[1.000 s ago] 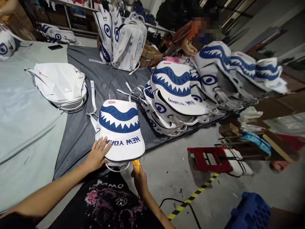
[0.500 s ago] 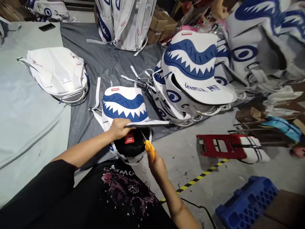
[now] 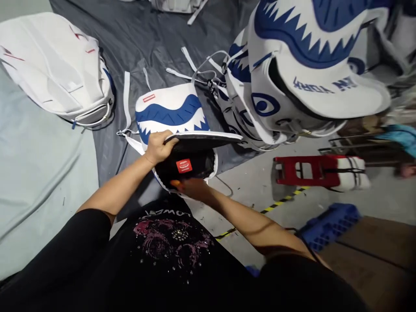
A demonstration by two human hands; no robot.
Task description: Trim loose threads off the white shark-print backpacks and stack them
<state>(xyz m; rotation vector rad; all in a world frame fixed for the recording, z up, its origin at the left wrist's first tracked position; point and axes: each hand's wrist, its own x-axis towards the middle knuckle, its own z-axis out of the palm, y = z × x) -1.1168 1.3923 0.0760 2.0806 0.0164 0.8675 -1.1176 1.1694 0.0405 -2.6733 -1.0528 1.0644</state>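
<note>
A white backpack with a blue shark-mouth print lies in front of me, its top flap lifted. My left hand is closed on the flap's edge at the left, thumb underneath. The black lining shows below, with a red label on it. My right hand is at the near side of the opening, blurred, fingers closed round small snips with an orange handle. Only a bit of orange shows; the blade is hidden.
A white backpack lies on the left, straps up. On the right stands a row of matching backpacks. Beyond the table edge are a red-and-white folding cart, a blue plastic crate, cardboard and yellow-black floor tape.
My right hand has moved left with the snips, from the opening's right side to its near edge. My left hand holds the flap, now tilted higher with more lining showing. The view has moved closer.
</note>
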